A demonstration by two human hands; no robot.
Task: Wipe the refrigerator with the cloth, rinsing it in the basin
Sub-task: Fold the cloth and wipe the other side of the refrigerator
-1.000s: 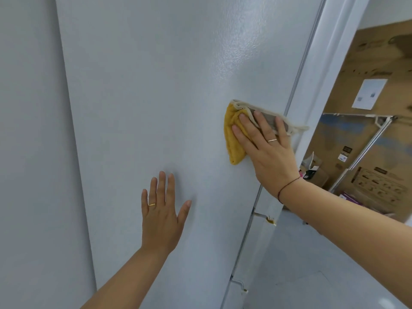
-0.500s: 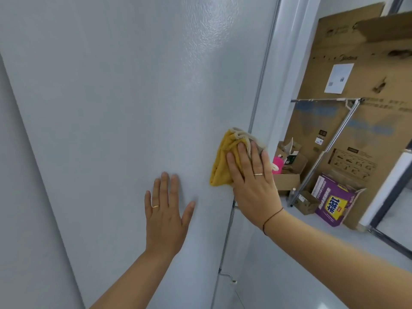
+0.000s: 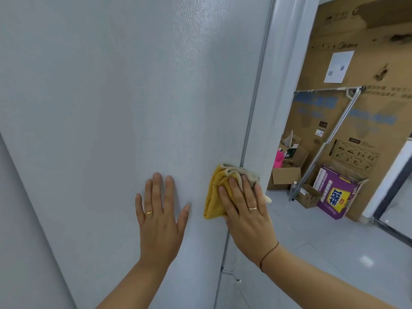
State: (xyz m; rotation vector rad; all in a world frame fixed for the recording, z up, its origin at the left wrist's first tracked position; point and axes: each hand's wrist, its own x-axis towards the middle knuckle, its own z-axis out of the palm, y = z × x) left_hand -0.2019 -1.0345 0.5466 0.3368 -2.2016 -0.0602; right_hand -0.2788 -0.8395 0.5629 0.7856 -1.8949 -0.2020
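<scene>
The refrigerator's pale grey side panel (image 3: 124, 112) fills the left and middle of the head view. A folded yellow cloth (image 3: 215, 192) with a grey-beige edge lies flat against the panel near its right edge. My right hand (image 3: 247, 210) presses on the cloth with fingers spread, covering its right part. My left hand (image 3: 159, 215) rests flat on the panel just left of the cloth, fingers apart, holding nothing. No basin is in view.
A white wall strip (image 3: 278, 85) runs right of the refrigerator edge. Beyond stand large cardboard sheets (image 3: 365, 63), a metal rack (image 3: 330, 139), small open boxes (image 3: 287, 172) and a purple box (image 3: 336, 195) on the grey tiled floor (image 3: 334, 253).
My right hand has slid the cloth down the panel along its right edge, closer to my left hand. The view has tilted downward and right. My left hand stays flat on the panel.
</scene>
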